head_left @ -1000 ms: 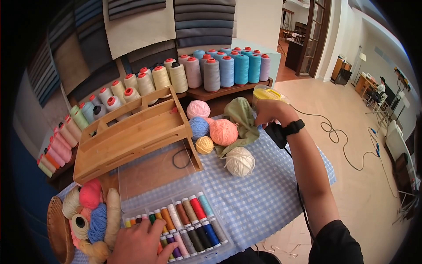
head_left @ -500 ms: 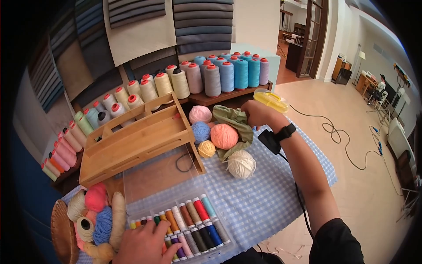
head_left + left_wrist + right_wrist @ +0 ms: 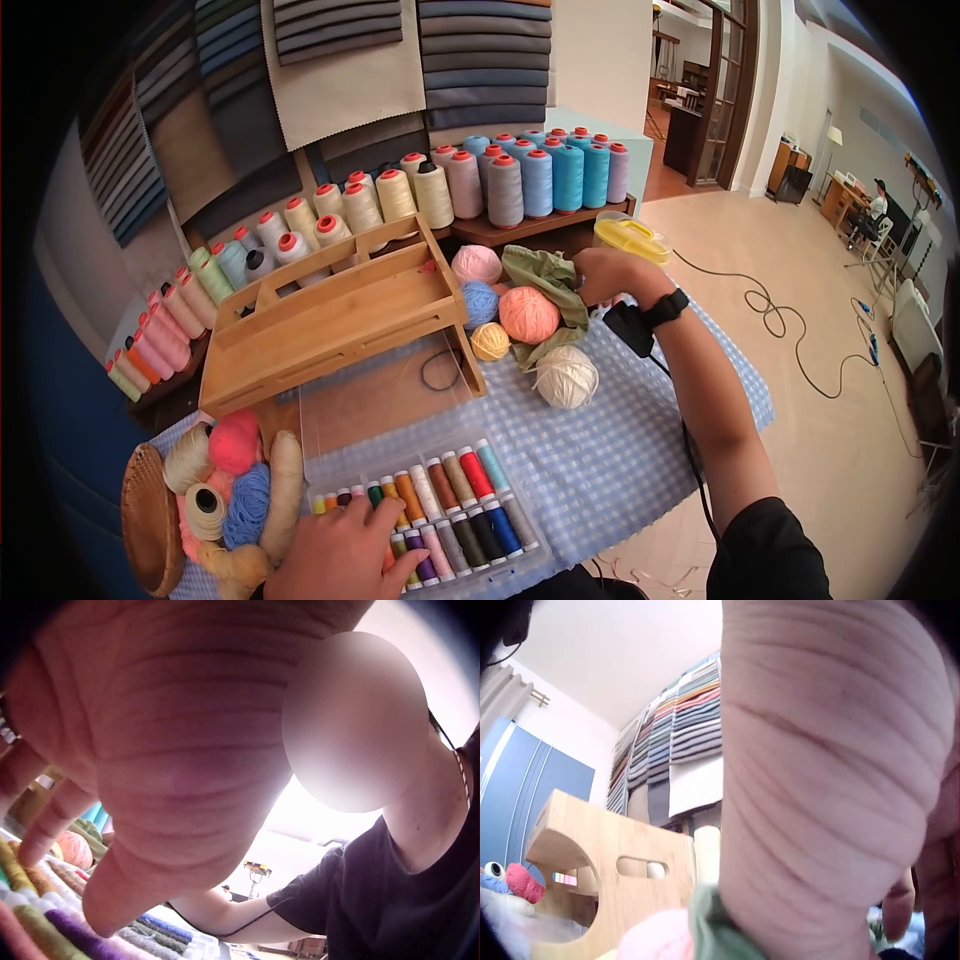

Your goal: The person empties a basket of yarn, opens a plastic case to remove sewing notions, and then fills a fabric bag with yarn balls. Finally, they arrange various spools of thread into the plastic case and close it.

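Observation:
My right hand [image 3: 612,278] grips the edge of a crumpled green cloth [image 3: 548,272] at the back right of the table; the fingertips are hidden in the head view. In the right wrist view, the green cloth [image 3: 718,930] shows beside the thumb's base. Against the cloth lie a coral yarn ball [image 3: 530,314] and a pink one [image 3: 477,264], with a white yarn ball [image 3: 567,377] just in front. My left hand [image 3: 335,552] rests, fingers spread and relaxed, over small thread spools [image 3: 430,492] lying in rows in a clear plastic case.
A wooden rack [image 3: 330,300] stands behind the case's raised lid [image 3: 375,395]. At left, a wicker basket [image 3: 155,520] lies beside heaped yarn [image 3: 247,505]. Large thread cones [image 3: 506,190] line the back shelf. A yellow-lidded box [image 3: 633,237] sits beyond the right hand.
The right hand has shifted slightly left and down, and the green cloth's upper edge has moved left toward the pink ball. My left hand stays on the spools. The head view has shifted a little.

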The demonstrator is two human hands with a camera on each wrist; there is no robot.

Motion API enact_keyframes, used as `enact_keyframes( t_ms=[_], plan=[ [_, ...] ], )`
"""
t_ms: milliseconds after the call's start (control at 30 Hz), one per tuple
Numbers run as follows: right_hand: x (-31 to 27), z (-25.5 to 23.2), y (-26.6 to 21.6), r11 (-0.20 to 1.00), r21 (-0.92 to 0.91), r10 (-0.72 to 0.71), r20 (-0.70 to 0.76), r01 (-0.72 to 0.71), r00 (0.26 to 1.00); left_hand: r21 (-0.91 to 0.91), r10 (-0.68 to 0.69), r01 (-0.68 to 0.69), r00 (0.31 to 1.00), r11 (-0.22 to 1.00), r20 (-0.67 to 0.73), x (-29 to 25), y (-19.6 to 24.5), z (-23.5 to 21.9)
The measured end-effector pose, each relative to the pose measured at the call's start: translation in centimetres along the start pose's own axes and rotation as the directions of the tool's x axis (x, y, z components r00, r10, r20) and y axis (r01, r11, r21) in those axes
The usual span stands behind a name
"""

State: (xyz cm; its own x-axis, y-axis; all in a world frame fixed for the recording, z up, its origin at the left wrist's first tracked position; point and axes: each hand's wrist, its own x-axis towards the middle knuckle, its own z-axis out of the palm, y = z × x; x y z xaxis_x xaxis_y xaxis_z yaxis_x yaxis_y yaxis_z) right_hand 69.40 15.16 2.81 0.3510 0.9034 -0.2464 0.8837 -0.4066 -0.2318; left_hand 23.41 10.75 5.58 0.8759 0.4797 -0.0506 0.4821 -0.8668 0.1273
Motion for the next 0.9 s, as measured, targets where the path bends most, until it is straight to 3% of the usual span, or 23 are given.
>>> enact_keyframes(
  t_ms=[33, 200, 267, 333, 400, 467, 533, 600, 633, 667, 733, 767, 867, 900],
  plan=[
    [-0.7, -0.4, 0.4, 0.995, 0.01, -0.102, -0.053, 0.103, 0.993, -0.008, -0.006, 0.006, 1.0, 1.0, 0.007, 0.0, 0.0, -0.1],
    [-4.5, -4.0, 0.1, 0.998, -0.038, -0.059, -0.084, 0.056, 0.995, -0.071, -0.027, 0.028, 0.999, 0.997, 0.018, -0.3, -0.3, -0.9],
    [-5.3, -4.8, 0.6, 0.979, 0.017, -0.196, -0.229, 0.205, 0.954, -0.077, -0.033, 0.034, 0.999, 0.996, 0.006, -0.6, -1.1, -1.1],
    [-9.1, -6.5, -2.6, 0.951, 0.104, -0.247, -0.304, 0.29, 0.92, -0.071, 0.004, -0.01, 0.997, 0.997, -0.079, -1.0, -2.7, -1.3],
    [-10.5, -5.9, -3.9, 0.82, 0.195, -0.412, -0.453, 0.538, 0.791, -0.135, -0.046, 0.035, 0.996, 0.99, -0.077, -1.0, -3.9, -2.3],
    [-13.0, -5.1, -7.0, 0.663, 0.414, -0.495, -0.382, 0.623, 0.78, -0.164, -0.147, 0.145, 0.989, 0.976, 0.004, -1.3, -4.9, -3.6],
    [-15.3, -3.6, -10.0, 0.51, 0.574, -0.594, -0.302, 0.64, 0.745, -0.156, -0.129, 0.122, 0.991, 0.98, -0.039, -1.7, -6.3, -3.5],
    [-16.5, -1.7, -13.7, 0.429, 0.57, -0.726, -0.245, 0.701, 0.643, -0.211, -0.091, 0.07, 0.991, 0.975, -0.094, -2.0, -7.6, -3.2],
    [-16.6, 0.1, -15.5, 0.391, 0.569, -0.761, -0.242, 0.723, 0.602, -0.267, -0.139, 0.13, 0.99, 0.955, -0.014, -1.8, -7.7, -3.7],
    [-17.8, 0.8, -17.5, 0.479, 0.568, -0.758, -0.117, 0.669, 0.642, -0.319, -0.17, 0.182, 0.983, 0.93, 0.063, -1.6, -7.9, -4.3],
    [-18.8, 3.2, -21.1, 0.525, 0.622, -0.76, 0.036, 0.581, 0.649, -0.311, -0.148, 0.15, 0.989, 0.939, 0.03, -1.6, -9.0, -4.2],
    [-18.6, 4.9, -22.2, 0.495, 0.648, -0.792, 0.062, 0.579, 0.607, -0.281, -0.123, 0.121, 0.992, 0.952, 0.011, -1.7, -9.5, -4.1],
    [-19.2, 7.3, -25.6, 0.569, 0.664, -0.724, 0.126, 0.484, 0.678, -0.277, -0.132, 0.126, 0.991, 0.953, -0.004, -1.8, -10.3, -4.1],
    [-19.2, 7.9, -26.6, 0.584, 0.651, -0.716, 0.131, 0.485, 0.686, -0.236, -0.078, 0.056, 0.993, 0.97, -0.086, -2.0, -10.8, -3.7]
  ],
)
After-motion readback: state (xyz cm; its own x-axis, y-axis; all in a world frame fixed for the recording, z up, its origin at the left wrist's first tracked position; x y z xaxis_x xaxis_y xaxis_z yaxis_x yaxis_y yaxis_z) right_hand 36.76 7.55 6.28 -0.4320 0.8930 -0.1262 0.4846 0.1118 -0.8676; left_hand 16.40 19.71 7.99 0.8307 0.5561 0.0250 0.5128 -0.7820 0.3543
